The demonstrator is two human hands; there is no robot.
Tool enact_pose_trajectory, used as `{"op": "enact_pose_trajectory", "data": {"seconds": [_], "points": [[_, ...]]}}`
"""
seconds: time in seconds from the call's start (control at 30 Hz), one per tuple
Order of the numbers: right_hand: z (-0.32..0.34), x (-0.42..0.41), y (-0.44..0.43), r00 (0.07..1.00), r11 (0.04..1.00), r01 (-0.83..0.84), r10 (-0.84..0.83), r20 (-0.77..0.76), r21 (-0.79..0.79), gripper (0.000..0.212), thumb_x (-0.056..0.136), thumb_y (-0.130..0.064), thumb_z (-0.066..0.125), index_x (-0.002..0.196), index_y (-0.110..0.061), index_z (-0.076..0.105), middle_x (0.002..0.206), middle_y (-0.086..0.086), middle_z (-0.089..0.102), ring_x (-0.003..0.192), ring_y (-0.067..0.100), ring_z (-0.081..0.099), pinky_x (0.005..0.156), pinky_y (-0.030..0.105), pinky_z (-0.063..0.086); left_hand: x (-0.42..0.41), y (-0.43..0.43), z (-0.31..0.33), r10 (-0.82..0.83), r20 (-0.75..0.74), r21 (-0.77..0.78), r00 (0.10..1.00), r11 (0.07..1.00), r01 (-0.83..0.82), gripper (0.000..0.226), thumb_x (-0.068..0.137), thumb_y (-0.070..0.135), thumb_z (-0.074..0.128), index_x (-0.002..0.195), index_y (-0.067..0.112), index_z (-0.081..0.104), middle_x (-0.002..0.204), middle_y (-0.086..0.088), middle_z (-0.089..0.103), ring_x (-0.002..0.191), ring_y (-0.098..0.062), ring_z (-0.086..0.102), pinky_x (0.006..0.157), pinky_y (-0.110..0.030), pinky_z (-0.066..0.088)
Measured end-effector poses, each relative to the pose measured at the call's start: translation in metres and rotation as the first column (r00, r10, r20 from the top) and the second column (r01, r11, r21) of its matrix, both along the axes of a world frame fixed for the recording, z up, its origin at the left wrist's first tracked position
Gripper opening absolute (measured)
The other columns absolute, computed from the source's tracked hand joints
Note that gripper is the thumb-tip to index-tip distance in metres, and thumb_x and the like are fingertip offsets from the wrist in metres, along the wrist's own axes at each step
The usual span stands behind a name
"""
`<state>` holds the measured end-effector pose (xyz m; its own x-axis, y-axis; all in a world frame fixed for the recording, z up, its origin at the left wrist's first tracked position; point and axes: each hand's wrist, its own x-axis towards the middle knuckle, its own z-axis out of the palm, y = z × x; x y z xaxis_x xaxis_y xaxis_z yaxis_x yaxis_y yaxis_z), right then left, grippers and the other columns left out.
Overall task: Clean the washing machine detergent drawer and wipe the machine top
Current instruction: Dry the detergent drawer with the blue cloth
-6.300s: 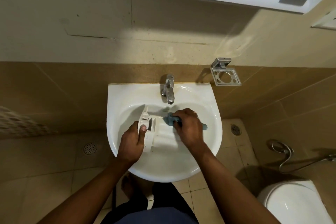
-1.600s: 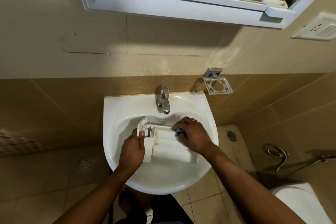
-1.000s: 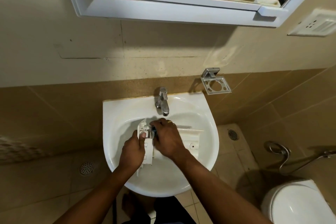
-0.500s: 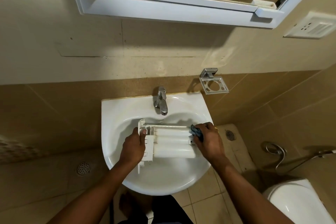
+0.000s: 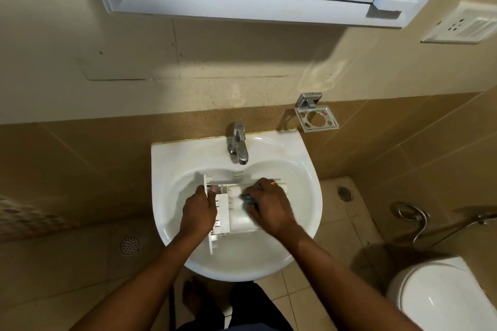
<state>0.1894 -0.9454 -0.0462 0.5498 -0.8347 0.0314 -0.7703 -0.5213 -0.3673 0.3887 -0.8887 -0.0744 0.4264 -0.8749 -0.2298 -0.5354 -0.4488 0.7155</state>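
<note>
In sink (image 5: 301, 164): left grip (image 5: 199, 209) clasps drawer (image 5: 238, 219) front; right grip (image 5: 269, 207) pinches cloth (image 5: 246, 198) atop drawer.

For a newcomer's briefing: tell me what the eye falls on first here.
The white ceramic basin at centre, with a white plastic detergent drawer lying across its bowl below the chrome tap. The left hand grips the drawer's front panel while the right hand presses a small blue cloth into it. Above hangs a white-framed mirror.
</note>
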Motion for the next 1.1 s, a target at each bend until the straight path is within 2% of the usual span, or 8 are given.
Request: {"op": "enact_pose_trajectory", "data": {"seconds": [0.23,0.4,0.53,0.63,0.73,0.87,1.0,1.1], "points": [[0.0,-0.059,-0.033,0.927,0.937,0.344,-0.329,-0.181,0.055,0.024,0.09,-0.024,0.067,0.113,-0.019,0.07,0.11,0.011,0.061,0.098,0.036,0.061,0.082,0.038,0.053,-0.002,-0.012,0.005,0.02,0.008,0.139,1.0,0.99,-0.021,0.049,0.109,0.043,0.035,0.112,0.0,0.058,0.108,-0.021,0.069,0.104,-0.041,0.066,0.082,-0.04,0.047],[-0.012,0.005,0.005,0.982,0.983,0.184,-0.184,-0.046,0.001,0.025,0.084,-0.019,0.06,0.106,-0.017,0.071,0.099,0.011,0.067,0.086,0.037,0.062,0.074,0.041,0.054,0.003,-0.017,0.002,0.037,-0.042,0.191,0.998,0.981,-0.029,0.056,0.107,0.053,0.033,0.109,0.004,0.059,0.104,-0.02,0.071,0.096,-0.04,0.069,0.085,-0.048,0.058],[-0.007,0.045,0.043,0.995,0.999,0.03,-0.032,0.09,0.027,0.033,0.093,-0.023,0.051,0.123,-0.014,0.061,0.102,0.008,0.069,0.09,0.032,0.062,0.075,0.04,0.052,0.009,-0.019,0.002,0.073,-0.049,0.229,0.996,0.972,-0.06,0.057,0.107,0.054,0.032,0.109,0.006,0.062,0.103,-0.018,0.072,0.094,-0.039,0.07,0.085,-0.048,0.059],[0.003,0.014,0.028,0.994,0.995,-0.052,0.043,0.1,0.086,0.033,0.089,-0.028,0.066,0.12,-0.021,0.062,0.105,0.003,0.069,0.095,0.026,0.059,0.078,0.035,0.047,0.019,-0.016,-0.003,0.128,-0.123,0.261,0.984,0.961,-0.093,0.054,0.107,0.055,0.034,0.103,0.01,0.063,0.095,-0.014,0.072,0.083,-0.033,0.072,0.076,-0.05,0.063],[0.001,-0.04,0.0,0.997,0.993,0.057,-0.063,0.054,0.103,0.037,0.077,-0.023,0.076,0.114,-0.03,0.07,0.108,-0.004,0.068,0.098,0.023,0.06,0.081,0.027,0.046,0.028,-0.015,-0.007,0.237,-0.203,0.31,0.95,0.936,-0.167,0.051,0.106,0.053,0.039,0.102,0.009,0.063,0.096,-0.015,0.072,0.079,-0.033,0.074,0.064,-0.051,0.064],[-0.006,-0.069,-0.009,0.949,0.943,0.316,-0.314,-0.036,0.1,0.035,0.082,-0.024,0.078,0.116,-0.023,0.07,0.111,0.005,0.061,0.1,0.029,0.059,0.075,0.028,0.046,0.03,-0.013,-0.001,0.307,-0.247,0.349,0.919,0.913,-0.211,0.048,0.107,0.048,0.043,0.105,0.005,0.063,0.098,-0.015,0.071,0.08,-0.034,0.074,0.057,-0.049,0.064],[-0.013,-0.022,0.016,0.962,0.967,0.243,-0.251,0.109,0.075,0.032,0.086,-0.026,0.071,0.117,-0.027,0.07,0.115,0.001,0.06,0.104,0.024,0.054,0.082,0.029,0.045,0.028,-0.014,0.004,0.311,-0.256,0.362,0.915,0.909,-0.208,0.048,0.107,0.049,0.042,0.104,0.006,0.063,0.099,-0.016,0.071,0.082,-0.035,0.073,0.06,-0.05,0.064],[-0.017,0.031,0.046,0.983,0.996,0.057,-0.067,0.17,0.067,0.031,0.087,-0.02,0.064,0.118,-0.024,0.067,0.115,0.0,0.06,0.104,0.024,0.052,0.083,0.032,0.046,0.026,-0.014,0.012,0.322,-0.281,0.381,0.904,0.902,-0.203,0.046,0.108,0.046,0.043,0.106,0.004,0.063,0.098,-0.016,0.071,0.075,-0.03,0.071,0.044,-0.038,0.059]]}}
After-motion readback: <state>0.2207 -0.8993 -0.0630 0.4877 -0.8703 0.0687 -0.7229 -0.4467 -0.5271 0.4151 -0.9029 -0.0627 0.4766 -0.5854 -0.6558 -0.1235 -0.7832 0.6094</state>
